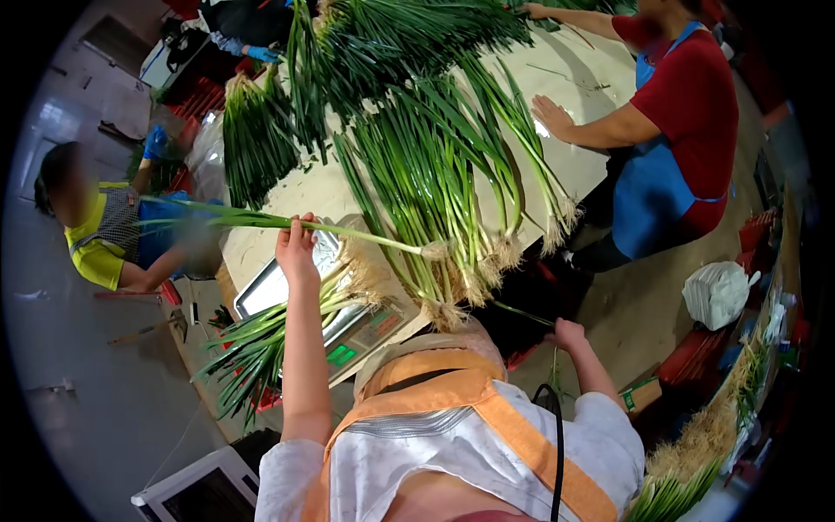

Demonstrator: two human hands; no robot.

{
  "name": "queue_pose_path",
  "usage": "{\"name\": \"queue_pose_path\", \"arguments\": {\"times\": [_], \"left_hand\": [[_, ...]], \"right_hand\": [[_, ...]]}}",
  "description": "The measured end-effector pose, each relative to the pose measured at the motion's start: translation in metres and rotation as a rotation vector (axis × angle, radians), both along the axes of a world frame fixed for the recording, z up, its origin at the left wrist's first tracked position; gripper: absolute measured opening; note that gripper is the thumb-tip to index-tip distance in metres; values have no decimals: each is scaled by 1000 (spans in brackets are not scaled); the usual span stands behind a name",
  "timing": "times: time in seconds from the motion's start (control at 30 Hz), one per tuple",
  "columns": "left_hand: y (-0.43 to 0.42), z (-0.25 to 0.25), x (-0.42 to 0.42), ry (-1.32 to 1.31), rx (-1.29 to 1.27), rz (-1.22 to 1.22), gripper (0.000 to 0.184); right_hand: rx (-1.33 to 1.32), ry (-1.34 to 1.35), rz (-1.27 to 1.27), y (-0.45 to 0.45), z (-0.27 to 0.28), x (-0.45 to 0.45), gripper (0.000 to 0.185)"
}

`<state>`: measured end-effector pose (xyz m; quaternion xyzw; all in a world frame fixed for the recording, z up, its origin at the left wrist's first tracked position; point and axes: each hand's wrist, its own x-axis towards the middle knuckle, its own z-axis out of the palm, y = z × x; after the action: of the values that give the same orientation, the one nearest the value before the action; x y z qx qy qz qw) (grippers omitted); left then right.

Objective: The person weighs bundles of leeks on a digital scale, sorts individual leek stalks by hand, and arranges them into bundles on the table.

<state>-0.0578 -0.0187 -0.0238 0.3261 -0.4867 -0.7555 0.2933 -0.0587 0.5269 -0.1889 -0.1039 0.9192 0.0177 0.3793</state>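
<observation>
My left hand (pixel 297 244) grips a long green onion (pixel 374 237), its leaves to the left and its rooted white end to the right. Below it, a bunch of green onions (pixel 261 335) lies on a scale (pixel 374 329) with a metal tray. My right hand (pixel 567 335) is low at the right, closed on a thin green stalk (pixel 522 313). Between and beyond my hands, many loose green onions (pixel 426 174) lie on the table (pixel 591 74), roots toward me.
A co-worker in a blue apron (pixel 657 191) stands at the right, one hand on the table. Another in yellow (pixel 96 252) is at the left. Darker bunches (pixel 257 143) lie at the table's far left. A white bag (pixel 718 294) sits on red crates (pixel 691 352).
</observation>
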Motion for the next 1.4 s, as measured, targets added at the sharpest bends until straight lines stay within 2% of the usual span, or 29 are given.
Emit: {"name": "queue_pose_path", "arguments": {"times": [0.07, 0.1, 0.13, 0.17, 0.2, 0.23, 0.3, 0.33, 0.37, 0.43, 0.47, 0.57, 0.6, 0.7, 0.77, 0.83, 0.97, 1.0, 1.1, 1.13, 1.17, 1.23, 1.33, 1.4], "left_hand": [[7, -6, 0, -23, -2, -40, 16], [13, -9, 2, -42, -3, -63, 16], [24, -8, -1, -100, -46, -95, 15], [29, -17, -3, -132, -70, -150, 16], [39, -15, -8, -163, -94, -199, 18], [52, -14, -14, -193, -118, -244, 19], [64, -17, -29, -271, -159, -315, 21], [67, -17, -37, -279, -159, -384, 29], [70, -16, -45, -286, -156, -449, 37], [87, -4, -63, -423, -33, -362, 64], [82, -13, -66, -406, 47, -391, 79], [79, -3, -48, -415, -254, -316, 79], [72, -13, -32, -302, -317, -294, 73], [67, -2, 31, -206, -268, -170, 54], [66, -12, 77, -247, -257, -66, 35], [72, -18, 117, -302, -246, -25, 26], [85, -36, 172, -325, -134, 51, 19], [87, -35, 179, -335, -118, 85, 18], [93, -33, 199, -332, -85, 162, 15], [94, -33, 206, -329, -74, 186, 15], [95, -34, 212, -322, -64, 207, 15], [93, -41, 225, -306, -72, 237, 15], [86, -42, 241, -328, -54, 263, 15], [79, -44, 253, -320, -38, 238, 14]], "right_hand": [[-60, 254, -24, 8, 12, 0, 71], [-231, 201, -126, -3, 16, -19, 89], [-541, 389, -126, -15, 8, -32, 78], [-656, 449, -112, -34, 3, -50, 64], [-757, 527, -50, -62, 20, -65, 44], [-826, 518, -36, -90, 41, -75, 32], [-894, 520, 58, -126, 44, -90, 28], [-921, 513, 86, -139, 44, -92, 28], [-947, 505, 118, -148, 45, -95, 27], [-971, 479, 91, -157, 49, -98, 26], [-980, 464, 78, -160, 49, -98, 25], [-1004, 470, 26, -154, 31, -102, 24], [-1008, 492, 30, -153, 26, -102, 23], [-975, 415, -29, -159, 10, -102, 23], [-967, 335, -51, -179, 12, -100, 25], [-951, 326, -29, -203, -1, -96, 27], [-650, 301, 187, -256, 13, -94, 47], [-577, 415, 298, -267, 16, -92, 49], [-371, -106, 112, -290, 34, -108, 48], [-468, 71, 208, -287, 27, -109, 49], [-503, -59, 103, -284, 23, -121, 51], [-651, -190, -80, -289, 50, -130, 53], [-910, -167, -368, -289, 62, -132, 49], [-1024, -194, -343, -289, 77, -130, 47]]}}
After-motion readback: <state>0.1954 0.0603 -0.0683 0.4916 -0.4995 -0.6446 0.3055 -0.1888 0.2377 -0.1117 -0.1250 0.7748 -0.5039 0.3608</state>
